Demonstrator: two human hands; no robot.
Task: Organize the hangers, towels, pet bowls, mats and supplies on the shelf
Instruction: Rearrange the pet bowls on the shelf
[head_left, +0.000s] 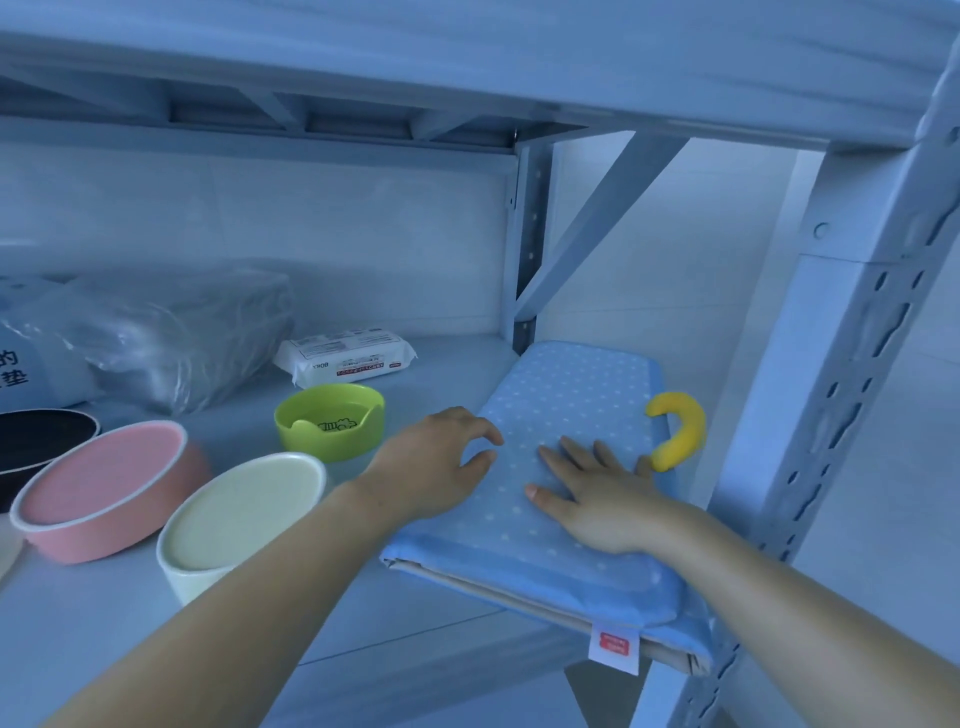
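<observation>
1. The right hand's (597, 499) fingers (558, 465) lie straight and spread, flat on the towel (566, 395).
2. The left hand's (431, 467) fingers (478, 423) arch loosely, tips touching the towel's left edge and pinching nothing.
3. The towel is folded, pale blue with white dots, with a red-and-white tag (614, 647) at its near corner.
4. It lies at the shelf's (441, 364) right end, with a yellow hook (680, 431) at its right edge and a green pet bowl (332, 421) nearby on the left.

Lt-blue towel (566, 415) w/ white dots; yellow hook (680, 431); pink (98, 488), cream (244, 525), green (332, 421) bowls.
</observation>
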